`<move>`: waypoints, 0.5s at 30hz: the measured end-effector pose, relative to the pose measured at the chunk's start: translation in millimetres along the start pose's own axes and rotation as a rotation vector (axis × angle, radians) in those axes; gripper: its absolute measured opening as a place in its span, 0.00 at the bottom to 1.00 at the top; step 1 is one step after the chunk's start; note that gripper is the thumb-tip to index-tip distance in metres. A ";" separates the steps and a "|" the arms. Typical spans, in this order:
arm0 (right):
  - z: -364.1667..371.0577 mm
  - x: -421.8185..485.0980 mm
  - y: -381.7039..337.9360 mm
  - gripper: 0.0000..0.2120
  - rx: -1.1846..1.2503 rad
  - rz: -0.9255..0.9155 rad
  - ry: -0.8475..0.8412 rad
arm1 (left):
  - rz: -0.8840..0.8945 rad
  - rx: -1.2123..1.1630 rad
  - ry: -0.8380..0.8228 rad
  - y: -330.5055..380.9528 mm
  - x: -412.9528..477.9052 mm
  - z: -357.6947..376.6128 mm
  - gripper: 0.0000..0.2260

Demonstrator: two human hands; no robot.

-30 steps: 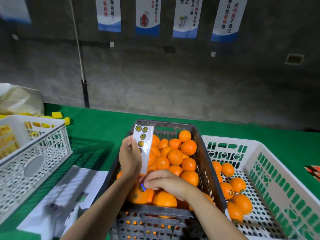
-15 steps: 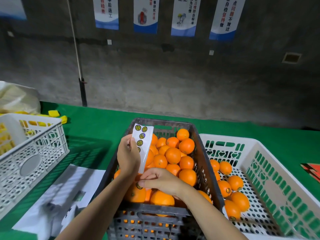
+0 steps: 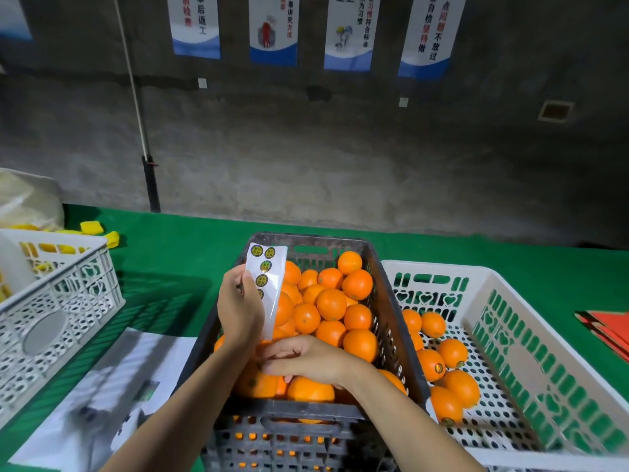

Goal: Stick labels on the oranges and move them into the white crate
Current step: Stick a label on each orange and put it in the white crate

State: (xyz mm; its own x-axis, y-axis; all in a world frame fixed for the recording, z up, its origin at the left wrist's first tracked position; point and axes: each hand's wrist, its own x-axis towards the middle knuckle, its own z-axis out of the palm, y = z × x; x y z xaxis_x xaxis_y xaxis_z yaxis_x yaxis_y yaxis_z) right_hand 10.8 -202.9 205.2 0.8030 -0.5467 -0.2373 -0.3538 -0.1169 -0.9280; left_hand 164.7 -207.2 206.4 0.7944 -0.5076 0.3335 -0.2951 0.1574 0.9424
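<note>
A dark plastic crate point(image 3: 391, 321) in front of me is heaped with several oranges point(image 3: 332, 303). My left hand point(image 3: 240, 310) holds a white label strip point(image 3: 267, 281) upright over the crate's left side; round yellow-and-black labels run down it. My right hand point(image 3: 306, 361) rests palm-down on the near oranges, its fingers curled at the strip's lower end; I cannot tell whether it holds a label. An orange point(image 3: 309, 390) lies just below that hand. The white crate point(image 3: 531, 301) stands to the right with several labelled oranges point(image 3: 432, 369) inside.
A second white perforated crate point(image 3: 68, 301) with yellow items stands at the left. White paper sheets point(image 3: 102, 396) lie on the green table cover point(image 3: 163, 264) in front of it. Red card point(image 3: 609, 328) sits at the far right edge. A grey wall rises behind the table.
My right hand has slid slightly left over the near oranges and now covers the label seen at its fingertips before. The left hand keeps the strip upright.
</note>
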 end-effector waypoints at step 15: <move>3.9 -8.2 8.2 0.26 -0.232 -0.094 -0.002 | -0.041 0.001 -0.001 4.2 1.1 0.2 0.08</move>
State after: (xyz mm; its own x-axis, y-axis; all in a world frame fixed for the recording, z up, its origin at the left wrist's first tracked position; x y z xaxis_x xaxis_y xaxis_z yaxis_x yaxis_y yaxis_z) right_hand 3.2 -196.2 198.5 0.8384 -0.5228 -0.1543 -0.3782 -0.3541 -0.8553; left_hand 164.3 -207.2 210.8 0.8053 -0.5146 0.2945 -0.2625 0.1359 0.9553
